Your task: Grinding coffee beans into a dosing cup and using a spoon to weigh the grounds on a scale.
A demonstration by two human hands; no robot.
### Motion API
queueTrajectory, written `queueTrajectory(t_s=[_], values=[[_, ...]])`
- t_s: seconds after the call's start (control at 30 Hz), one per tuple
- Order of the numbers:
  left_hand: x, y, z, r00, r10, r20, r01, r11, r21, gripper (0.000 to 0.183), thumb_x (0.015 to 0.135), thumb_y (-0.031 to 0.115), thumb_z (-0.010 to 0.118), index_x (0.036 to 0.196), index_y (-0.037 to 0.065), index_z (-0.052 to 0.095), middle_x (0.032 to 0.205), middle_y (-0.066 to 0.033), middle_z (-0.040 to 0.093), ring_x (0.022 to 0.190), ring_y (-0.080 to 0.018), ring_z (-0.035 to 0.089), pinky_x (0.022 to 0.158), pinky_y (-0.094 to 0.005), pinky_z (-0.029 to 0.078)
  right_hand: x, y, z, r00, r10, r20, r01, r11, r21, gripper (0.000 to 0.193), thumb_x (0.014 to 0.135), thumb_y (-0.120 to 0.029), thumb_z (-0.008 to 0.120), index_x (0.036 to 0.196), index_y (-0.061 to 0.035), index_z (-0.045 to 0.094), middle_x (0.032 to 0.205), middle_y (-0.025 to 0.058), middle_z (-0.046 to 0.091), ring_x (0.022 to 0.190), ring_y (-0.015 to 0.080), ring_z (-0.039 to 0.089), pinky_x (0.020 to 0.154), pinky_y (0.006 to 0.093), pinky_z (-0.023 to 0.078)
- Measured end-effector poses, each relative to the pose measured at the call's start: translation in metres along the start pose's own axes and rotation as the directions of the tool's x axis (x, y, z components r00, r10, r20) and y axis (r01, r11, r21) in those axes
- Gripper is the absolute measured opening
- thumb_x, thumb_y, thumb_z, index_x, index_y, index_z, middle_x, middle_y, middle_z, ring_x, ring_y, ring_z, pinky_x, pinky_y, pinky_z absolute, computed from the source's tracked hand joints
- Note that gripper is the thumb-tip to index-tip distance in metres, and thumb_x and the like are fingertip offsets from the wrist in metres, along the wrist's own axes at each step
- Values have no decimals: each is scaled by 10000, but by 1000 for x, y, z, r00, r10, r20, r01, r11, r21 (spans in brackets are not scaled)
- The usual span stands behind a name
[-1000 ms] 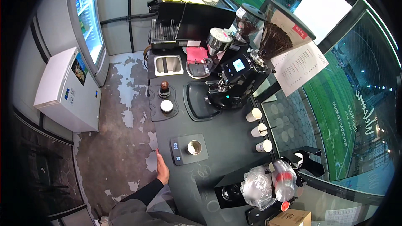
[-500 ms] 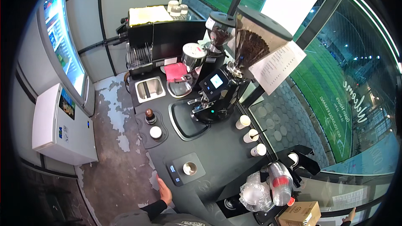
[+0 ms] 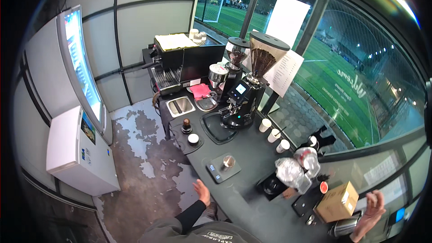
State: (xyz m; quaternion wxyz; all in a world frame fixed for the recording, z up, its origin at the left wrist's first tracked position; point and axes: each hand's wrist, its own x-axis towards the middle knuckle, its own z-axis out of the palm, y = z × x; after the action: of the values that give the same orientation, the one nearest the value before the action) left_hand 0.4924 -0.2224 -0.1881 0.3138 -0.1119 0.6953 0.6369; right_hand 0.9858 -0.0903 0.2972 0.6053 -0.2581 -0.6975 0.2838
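Since the earlier frame the view has tipped up and back, so the scale with its cup sits lower and nearer the middle, and a right hand has come into sight at the lower right edge.

At the far left stands a white chest freezer [image 3: 78, 155] under a lit tall fridge [image 3: 81, 69]. The left hand [image 3: 202, 192] rests at the near edge of the dark table [image 3: 252, 198], fingers loosely spread and holding nothing, its black sleeve running down to the lower edge. Just beyond it lies a small grey scale [image 3: 222, 168] with a metal cup [image 3: 228, 161] standing upright on it; hand and scale are near but apart. Farther back on the table are a tamper [image 3: 186, 126] and a round lid [image 3: 193, 139] on a black mat, then a coffee grinder [image 3: 240, 96] and three paper cups [image 3: 273, 135] in a row. Near the right side lies a brown cardboard box [image 3: 337, 201]. The right hand [image 3: 371, 207] is raised just beside the box, fingers apart and empty, not touching it.
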Motion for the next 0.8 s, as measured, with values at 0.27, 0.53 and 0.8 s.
queueTrajectory(t_s=[0.27, 0.53, 0.8], values=[[-28, -7, -83, 979, 121, 164, -155, 966, 209, 1067, 1016, 750, 355, 1654, -30, 4, 1739, -232, 31, 1613, -379, 59, 1297, -506, 123, -215, -29, 34, 853, 520, -27, -499, 831, 247, 955, 1015, -765, 289, 1367, 64, 605, 1253, 224, 704, 1131, 344, 696, 1092, 462, 497], [-7, -32, -158, 965, -130, 227, 112, 990, 90, 1053, 1005, 626, 529, 1655, -22, 13, 1738, -231, 57, 1615, -340, 76, 1285, -510, 177, -292, -38, 38, 622, 669, -406, -568, 743, 355, 817, 1083, -660, 317, 1425, 40, 564, 1381, 214, 631, 1245, 336, 629, 1108, 478, 498], [-119, 138, -134, 838, 247, 487, -203, 969, -142, 745, 1066, 482, 549, 1617, 54, 289, 1665, -167, 314, 1516, -328, 339, 1213, -512, 304, -251, -14, 161, 818, 570, 79, -494, 766, -411, 342, 1058, -206, 618, 1336, -8, 642, 1153, 140, 729, 987, 207, 715, 886, 358, 571]])
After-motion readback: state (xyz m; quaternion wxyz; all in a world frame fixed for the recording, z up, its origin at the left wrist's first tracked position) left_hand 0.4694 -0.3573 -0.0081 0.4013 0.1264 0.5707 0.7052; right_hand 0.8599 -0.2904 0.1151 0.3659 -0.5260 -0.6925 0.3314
